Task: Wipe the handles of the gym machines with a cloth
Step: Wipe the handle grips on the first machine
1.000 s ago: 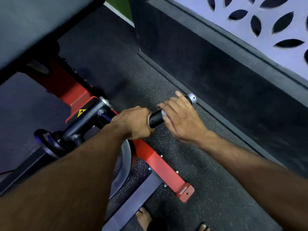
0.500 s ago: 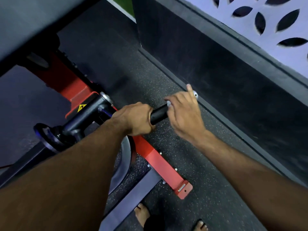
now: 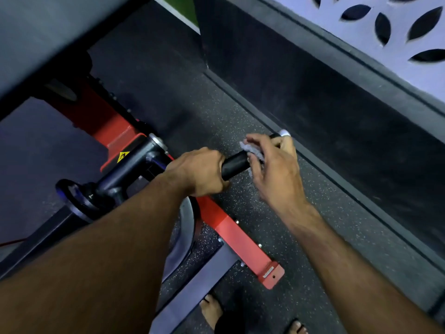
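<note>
A black padded handle [image 3: 234, 165] juts from the gym machine toward the wall and ends in a silver cap [image 3: 284, 133]. My left hand [image 3: 197, 172] grips the handle at its inner end. My right hand [image 3: 274, 169] lies over the outer part of the handle, fingers curled round a small grey cloth [image 3: 254, 151] held against the grip. Most of the cloth is hidden under my fingers.
The machine's red frame [image 3: 238, 239] runs along the speckled rubber floor [image 3: 289, 249], with a weight plate [image 3: 185, 237] beside it. A black wall base [image 3: 337, 104] stands close on the right. A grey pad [image 3: 48, 32] overhangs at top left. My bare feet [image 3: 212, 309] are below.
My right hand has turned on the handle's outer part, so the grey cloth under its fingers shows now. The left hand keeps its grip in place.
</note>
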Demonstrator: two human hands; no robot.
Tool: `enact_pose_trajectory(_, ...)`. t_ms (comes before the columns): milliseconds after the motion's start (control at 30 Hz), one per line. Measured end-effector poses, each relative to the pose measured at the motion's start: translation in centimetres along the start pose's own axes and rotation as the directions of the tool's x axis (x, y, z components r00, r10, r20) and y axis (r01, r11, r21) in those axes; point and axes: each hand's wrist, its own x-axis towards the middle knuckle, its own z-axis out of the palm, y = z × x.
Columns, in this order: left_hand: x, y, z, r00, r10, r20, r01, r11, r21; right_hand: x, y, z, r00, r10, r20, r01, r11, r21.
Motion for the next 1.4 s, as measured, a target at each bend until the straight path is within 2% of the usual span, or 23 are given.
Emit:
enact_pose_trajectory(67, 0.0, 0.0, 0.1, 1.000, -0.004, 0.002, 0.004, 1.000, 0.004, 0.1, -0.1, -0.3, 0.993, 0.116, 0.007, -0.117, 0.991, 0.064)
enact_pose_trajectory(133, 0.0, -0.1, 0.1, 1.000, -0.015, 0.004, 0.015, 1.000, 0.007, -0.1, -0.7, -0.1, 0.984, 0.168, -0.055, -0.157, 0.974, 0.162)
enact_pose_trajectory(200, 0.0, -0.2, 0.1, 1.000, 0.004, 0.007, -0.004, 1.000, 0.012, -1.3, -2.5, 0.9, 0.992, 0.124, -0.025, -0.116, 0.971, 0.209)
enact_pose_trajectory(300, 0.1, -0.1, 0.0, 0.998, 0.051, 0.041, -0.053, 0.998, 0.029, -3.3, -4.0, 1.9, 0.991, -0.067, 0.119, 0.050, 0.989, 0.140)
enact_pose_trajectory(333, 0.0, 0.0, -0.1, 0.999, 0.038, 0.037, -0.039, 0.999, 0.031, -3.0, -3.1, 1.6, 0.987, -0.079, 0.143, 0.061, 0.990, 0.130)
enact_pose_trajectory(467, -0.2, 0.3, -0.1, 1.000, -0.022, 0.001, 0.022, 0.999, 0.042, -0.2, 0.6, -1.0, 0.997, 0.067, -0.033, -0.065, 0.997, 0.047)
enact_pose_trajectory(500, -0.2, 0.3, -0.2, 1.000, -0.031, 0.007, 0.030, 0.998, 0.047, -0.1, 0.3, -0.8, 0.997, 0.077, -0.021, -0.075, 0.994, 0.079)
enact_pose_trajectory(567, -0.4, 0.6, -0.4, 1.000, -0.026, 0.006, 0.025, 0.997, 0.077, -0.8, -2.1, 0.6, 0.998, 0.004, 0.069, -0.010, 0.996, 0.087)
enact_pose_trajectory(633, -0.8, 0.8, -0.4, 0.999, 0.000, -0.049, 0.007, 0.991, 0.133, -2.0, -3.6, 1.4, 0.986, -0.107, 0.125, 0.096, 0.991, 0.089)
enact_pose_trajectory(667, -1.0, 1.0, -0.2, 0.995, 0.012, -0.102, 0.005, 0.987, 0.159, -1.9, -3.3, 1.1, 0.985, -0.115, 0.127, 0.104, 0.990, 0.093)
enact_pose_trajectory(767, -1.7, 0.8, 0.4, 0.967, 0.025, -0.253, 0.015, 0.988, 0.156, -0.5, -1.0, -0.7, 0.996, 0.071, 0.047, -0.074, 0.995, 0.061)
enact_pose_trajectory(833, -1.9, 0.5, 0.8, 0.944, 0.054, -0.326, -0.032, 0.997, 0.074, 0.0, -0.7, -0.7, 0.994, 0.106, -0.012, -0.105, 0.993, 0.050)
enact_pose_trajectory(933, -2.1, 0.5, 0.9, 0.915, 0.097, -0.391, -0.101, 0.995, 0.011, -0.7, -2.8, 1.0, 0.997, -0.042, 0.061, 0.037, 0.996, 0.078)
enact_pose_trajectory(1067, -2.3, 0.5, 0.9, 0.923, 0.091, -0.375, -0.107, 0.994, -0.022, -1.7, -3.7, 0.8, 0.962, -0.177, 0.206, 0.164, 0.983, 0.078)
enact_pose_trajectory(1133, -2.1, 0.4, 0.9, 0.924, 0.085, -0.372, -0.098, 0.995, -0.015, -0.8, -2.1, -0.4, 0.970, -0.142, 0.200, 0.142, 0.990, 0.014)
enact_pose_trajectory(1233, -2.1, 0.2, 0.9, 0.933, 0.064, -0.355, -0.074, 0.997, -0.014, 0.3, -0.8, -1.0, 0.995, 0.035, 0.096, -0.031, 0.998, -0.046)
enact_pose_trajectory(1300, -2.2, 0.3, 0.8, 0.929, 0.077, -0.362, -0.084, 0.996, -0.003, -0.6, -2.8, 0.2, 0.987, 0.004, 0.158, 0.003, 0.999, -0.045)
enact_pose_trajectory(1400, -2.1, 0.2, 0.6, 0.939, 0.089, -0.332, -0.099, 0.995, -0.014, -2.2, -4.9, 0.9, 0.953, -0.139, 0.271, 0.149, 0.989, -0.015)
